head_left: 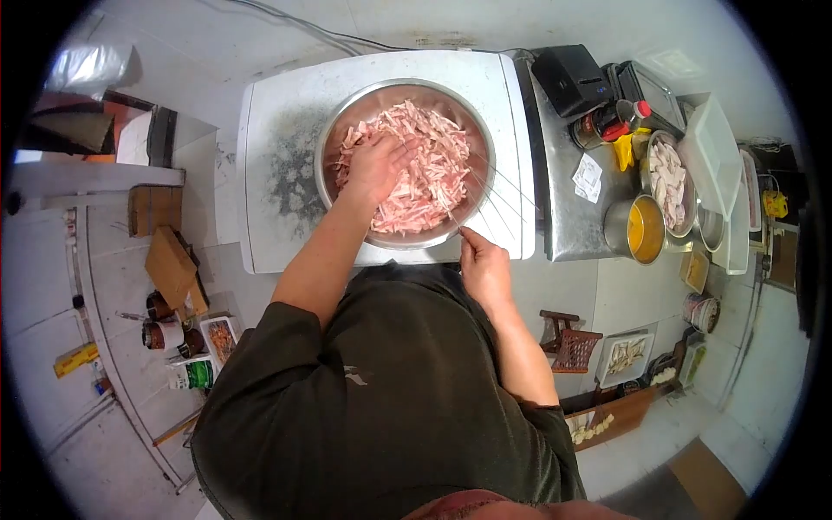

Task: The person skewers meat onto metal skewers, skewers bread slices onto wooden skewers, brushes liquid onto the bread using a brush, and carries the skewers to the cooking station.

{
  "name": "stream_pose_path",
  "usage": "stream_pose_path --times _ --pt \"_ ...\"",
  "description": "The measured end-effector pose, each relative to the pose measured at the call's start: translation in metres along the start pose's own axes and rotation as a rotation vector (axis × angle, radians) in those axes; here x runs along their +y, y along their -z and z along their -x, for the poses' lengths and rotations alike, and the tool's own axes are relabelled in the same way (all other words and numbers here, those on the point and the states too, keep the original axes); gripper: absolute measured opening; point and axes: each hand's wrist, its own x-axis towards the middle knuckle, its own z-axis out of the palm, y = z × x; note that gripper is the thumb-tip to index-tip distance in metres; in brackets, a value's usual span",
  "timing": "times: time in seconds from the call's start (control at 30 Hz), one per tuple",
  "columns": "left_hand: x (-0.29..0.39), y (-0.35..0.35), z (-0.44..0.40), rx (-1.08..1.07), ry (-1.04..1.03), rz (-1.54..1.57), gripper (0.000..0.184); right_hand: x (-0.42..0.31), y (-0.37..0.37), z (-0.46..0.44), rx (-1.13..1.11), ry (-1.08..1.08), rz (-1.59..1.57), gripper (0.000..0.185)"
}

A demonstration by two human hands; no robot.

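Note:
A wide steel bowl (324, 165) full of raw meat strips (429, 178) stands on a white, worn tabletop (290, 95). Inside it, my left hand (377, 171) lies on the meat at the left, its fingers stretched to the right and apart; the fingertips are partly lost among the strips. My right hand (487, 273) is closed in a pinch at the bowl's lower right rim, on what looks like a thin skewer (452, 220). Several long thin skewers (503, 198) fan out across the bowl's right rim and over the tabletop.
Right of the tabletop, a steel counter (568, 225) bears a black box (570, 80), a paper slip (588, 177), a pot of yellow liquid (637, 230), a bowl of pale meat pieces (666, 186) and a white tub (712, 156). Cardboard (172, 264) stands at the left.

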Motion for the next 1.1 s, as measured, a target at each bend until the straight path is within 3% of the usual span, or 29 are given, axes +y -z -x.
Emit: stream_pose_path --times 0.6,0.7,0.9,1.1 --pt "0.006 -0.007 0.002 -0.011 0.000 -0.155 0.018 0.006 -0.004 -0.019 0.031 0.103 0.015 0.022" --pt "0.008 -0.008 0.001 -0.021 0.002 -0.156 0.020 0.001 -0.001 -0.021 -0.024 0.024 0.009 0.022" --pt "0.008 -0.008 -0.001 0.019 -0.005 -0.118 0.012 0.008 -0.010 -0.022 0.001 0.086 -0.021 0.023" --pt "0.019 -0.012 -0.005 -0.082 -0.038 -0.178 0.010 -0.001 -0.010 -0.015 0.004 0.064 -0.058 0.024"
